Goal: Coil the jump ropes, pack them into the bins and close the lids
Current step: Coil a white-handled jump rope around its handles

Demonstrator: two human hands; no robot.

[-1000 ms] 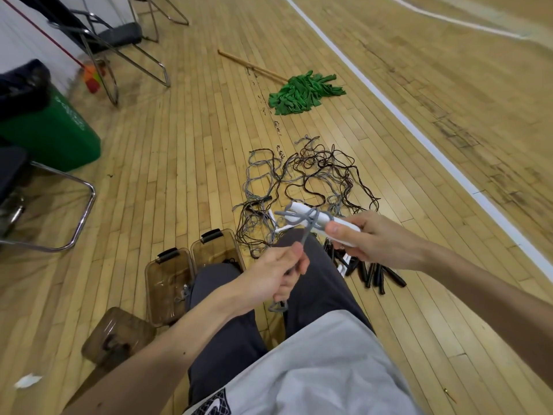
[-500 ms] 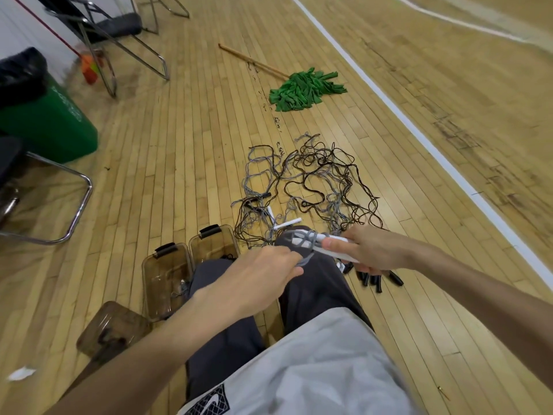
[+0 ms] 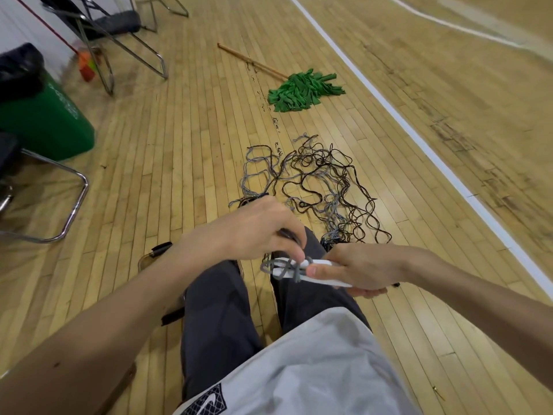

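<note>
My right hand (image 3: 360,269) grips the white handles (image 3: 321,274) of a jump rope over my knees. Its grey cord (image 3: 287,268) is wound around the handles in loops. My left hand (image 3: 254,232) reaches over from the left, and its fingertips pinch the grey cord at the handles. A tangled pile of grey and dark jump ropes (image 3: 317,187) lies on the wooden floor just beyond my knees. A clear bin (image 3: 149,257) with a black latch shows only as a corner behind my left forearm; the other bins are hidden.
A green mop (image 3: 302,91) with a wooden stick lies further out on the floor. A green waste bin (image 3: 45,118) and metal-framed chairs (image 3: 98,34) stand at the left. A white court line (image 3: 419,145) runs along the right.
My left hand has moved up and forward over the handles, wrapping the grey cord around them. My view has tilted, and my left arm now covers the bins.
</note>
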